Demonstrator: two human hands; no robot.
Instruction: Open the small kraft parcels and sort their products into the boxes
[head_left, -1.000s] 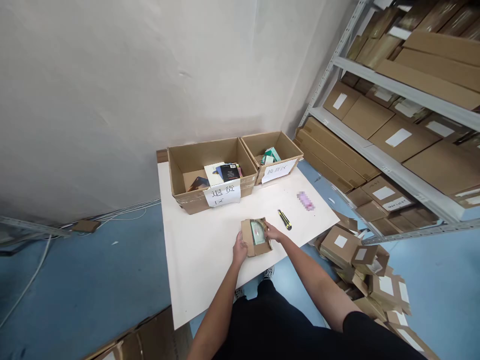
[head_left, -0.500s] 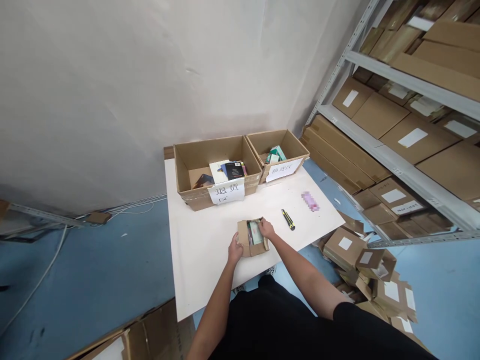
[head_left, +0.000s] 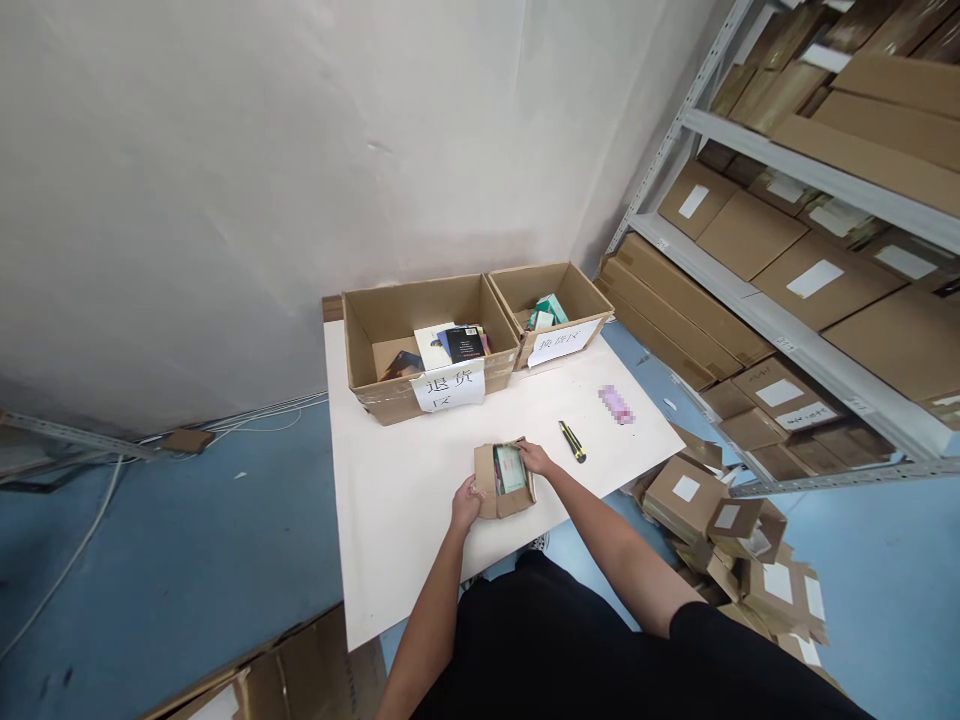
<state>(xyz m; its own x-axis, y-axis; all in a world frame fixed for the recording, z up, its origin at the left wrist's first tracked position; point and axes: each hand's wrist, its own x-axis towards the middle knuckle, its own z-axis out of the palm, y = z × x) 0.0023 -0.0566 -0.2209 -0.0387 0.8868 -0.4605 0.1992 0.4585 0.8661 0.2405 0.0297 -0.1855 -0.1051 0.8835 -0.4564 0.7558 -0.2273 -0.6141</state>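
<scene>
A small opened cardboard box [head_left: 486, 482] rests on the white table [head_left: 405, 540] in front of me. Inside it lies a pale green item [head_left: 511, 468], flat like a small carton or booklet, with something darker beside it. My left hand [head_left: 466, 502] grips the box's left side, fingers closed on the cardboard. At the upper right edge, my right hand [head_left: 534, 457] is closed on the box's flap. A black and yellow utility knife [head_left: 572, 441] lies right of the box, touched by neither hand.
Behind stand a large labelled carton [head_left: 382, 405] holding books [head_left: 465, 343] and a smaller labelled carton [head_left: 540, 358] with green packets [head_left: 551, 308]. A blurred pink item [head_left: 616, 404] lies on the right. Shelves [head_left: 750, 290] of boxes and discarded cartons [head_left: 682, 490] flank the table's right side.
My right hand has shifted slightly from over the contents toward the box's edge, and more of the pale green item shows. The whole view has moved a little.
</scene>
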